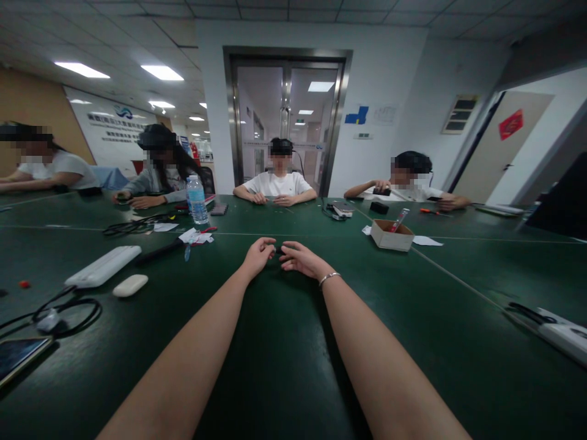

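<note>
At the centre of the frame, over a dark green desk [275, 379], a person's left hand [258, 258] pinches a small dark object [277, 250], too small to identify; the right hand [302, 258], a silver bangle [329, 278] at its wrist, curls beside it, its grip impossible to tell. A clear, blue-labelled plastic bottle [197, 205] stands left of centre, an open cardboard box [392, 239] right of centre.
</note>
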{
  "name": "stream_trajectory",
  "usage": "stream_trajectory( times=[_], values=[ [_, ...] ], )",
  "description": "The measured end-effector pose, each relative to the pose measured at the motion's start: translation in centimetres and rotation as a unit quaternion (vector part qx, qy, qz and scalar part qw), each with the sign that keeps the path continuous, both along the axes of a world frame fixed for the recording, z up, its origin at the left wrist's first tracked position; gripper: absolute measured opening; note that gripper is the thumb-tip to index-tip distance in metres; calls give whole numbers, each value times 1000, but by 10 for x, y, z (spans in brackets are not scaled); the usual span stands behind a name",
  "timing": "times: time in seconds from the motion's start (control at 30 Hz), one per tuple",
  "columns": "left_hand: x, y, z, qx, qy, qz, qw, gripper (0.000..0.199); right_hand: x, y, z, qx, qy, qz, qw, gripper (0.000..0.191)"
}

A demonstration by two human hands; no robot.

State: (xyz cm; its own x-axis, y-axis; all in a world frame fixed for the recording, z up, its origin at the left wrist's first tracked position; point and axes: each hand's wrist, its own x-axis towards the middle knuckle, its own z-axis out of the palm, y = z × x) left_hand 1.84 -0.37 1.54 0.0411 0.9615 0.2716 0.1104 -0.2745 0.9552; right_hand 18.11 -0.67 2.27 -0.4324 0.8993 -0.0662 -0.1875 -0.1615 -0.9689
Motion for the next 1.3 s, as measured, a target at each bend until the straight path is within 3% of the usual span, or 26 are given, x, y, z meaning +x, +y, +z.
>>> stream_trajectory(
  times=[0.13, 0.23, 0.33, 0.43, 0.53, 0.63, 0.73, 0.83, 0.97, 1.1, 1.23, 1.3],
  values=[
    [0, 1, -1, 8, 8, -5, 1000, 24, -3, 0, 1, 22, -27, -11, 999, 15],
    [-1, 2, -2, 7, 11, -2, 1000, 23, -2, 0, 1, 35, 8, 0, 999, 34],
    [-1, 3, -3, 14, 15, -13, 1000, 23, -2, 1, 1, 12, -13, 2, 1000, 17],
    [0, 4, -4, 16, 20, -17, 1000, 23, -3, 0, 1, 20, -27, -13, 999, 12],
    [0, 4, -4, 10, 18, -14, 1000, 23, -3, 0, 1, 19, 29, -9, 999, 32],
    [0, 4, -4, 10, 12, -17, 1000, 23, -3, 1, 0, -7, 30, -19, 999, 13],
    [0, 4, -5, 14, 4, -14, 1000, 22, -2, 2, -1, 7, 20, -22, 1000, 8],
    [0, 4, -4, 16, 3, -9, 1000, 23, -1, 3, -2, 19, 59, -19, 998, 28],
    [-1, 2, -3, 16, 10, -12, 1000, 23, 0, 5, -4, 5, 20, -25, 999, 12],
    [0, 1, -1, 16, 12, -5, 1000, 23, 0, 5, -3, 14, 35, -24, 999, 25],
    [0, 1, -1, 9, 14, -8, 1000, 22, 0, 5, -2, -2, 8, -19, 1000, 13],
    [0, 1, -1, 9, 16, -7, 1000, 22, 0, 4, 0, 9, 10, -14, 1000, 17]
  ],
)
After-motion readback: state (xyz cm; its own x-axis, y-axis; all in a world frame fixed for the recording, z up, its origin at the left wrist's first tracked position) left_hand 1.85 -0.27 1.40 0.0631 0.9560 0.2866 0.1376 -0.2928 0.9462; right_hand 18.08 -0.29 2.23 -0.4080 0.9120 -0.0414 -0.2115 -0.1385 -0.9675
